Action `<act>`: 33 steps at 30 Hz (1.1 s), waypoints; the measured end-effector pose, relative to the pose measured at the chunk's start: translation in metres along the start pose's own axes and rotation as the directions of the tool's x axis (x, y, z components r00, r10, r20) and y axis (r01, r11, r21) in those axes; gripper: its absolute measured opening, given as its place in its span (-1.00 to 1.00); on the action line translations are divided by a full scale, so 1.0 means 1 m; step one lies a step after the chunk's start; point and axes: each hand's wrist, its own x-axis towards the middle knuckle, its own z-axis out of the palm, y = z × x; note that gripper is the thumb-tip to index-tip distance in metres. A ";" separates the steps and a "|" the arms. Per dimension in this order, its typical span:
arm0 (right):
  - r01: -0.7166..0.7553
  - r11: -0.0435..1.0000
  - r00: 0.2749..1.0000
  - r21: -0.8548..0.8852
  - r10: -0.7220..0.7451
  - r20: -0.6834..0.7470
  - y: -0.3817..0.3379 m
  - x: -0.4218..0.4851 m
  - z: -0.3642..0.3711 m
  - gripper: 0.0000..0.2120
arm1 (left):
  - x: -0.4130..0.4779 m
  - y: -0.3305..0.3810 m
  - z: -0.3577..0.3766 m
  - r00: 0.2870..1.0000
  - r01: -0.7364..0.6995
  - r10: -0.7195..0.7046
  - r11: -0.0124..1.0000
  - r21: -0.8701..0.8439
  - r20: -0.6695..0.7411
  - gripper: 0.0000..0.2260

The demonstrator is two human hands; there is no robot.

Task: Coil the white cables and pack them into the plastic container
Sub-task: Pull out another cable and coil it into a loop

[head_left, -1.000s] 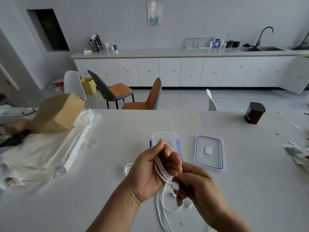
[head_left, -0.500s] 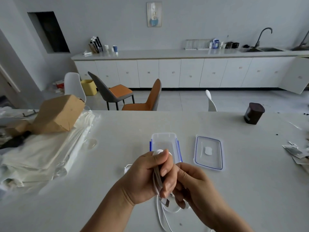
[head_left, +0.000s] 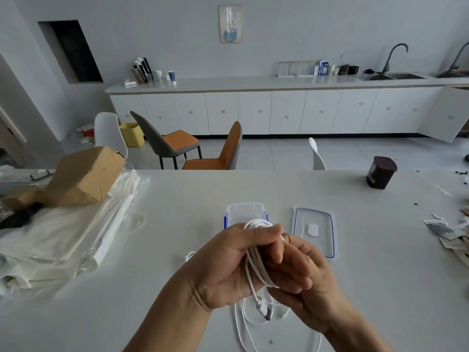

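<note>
My left hand point(head_left: 228, 265) grips a bundle of looped white cable point(head_left: 253, 265), whose USB plug hangs below the palm. My right hand point(head_left: 307, 283) is against the bundle from the right, its fingers curled around the loops. More white cable point(head_left: 243, 329) lies loose on the table beneath both hands. The clear plastic container point(head_left: 245, 210) with blue clips stands open just beyond my left hand, its near part hidden by my fingers. Its clear lid point(head_left: 313, 231) lies flat to the right of it.
A brown cardboard box point(head_left: 83, 176) rests on a pile of white plastic-wrapped sheets point(head_left: 50, 237) at the left. A dark brown jar point(head_left: 380, 172) stands at the far right, with scraps of paper point(head_left: 446, 232) at the right edge. Chairs stand beyond the white table point(head_left: 152, 250).
My left hand has turned so its fingers now lie across the top of the bundle. The plug end has dropped lower and hangs free. My right hand has moved up against the loops.
</note>
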 end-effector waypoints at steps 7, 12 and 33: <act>0.050 0.946 0.999 -0.321 -0.043 0.032 -0.012 0.006 -0.006 -0.79 | 0.004 0.001 0.021 0.929 -0.042 0.142 0.958 0.283 -0.342 -0.52; 0.101 0.772 0.995 -0.628 -0.066 0.079 -0.016 0.007 -0.012 -0.90 | -0.003 0.006 0.002 0.969 0.035 0.038 0.957 0.288 -0.244 -0.45; -0.148 0.885 0.989 -0.441 0.120 -0.091 -0.028 0.018 -0.037 -0.75 | -0.002 0.011 -0.004 0.852 0.102 0.063 0.954 0.283 -0.520 -0.75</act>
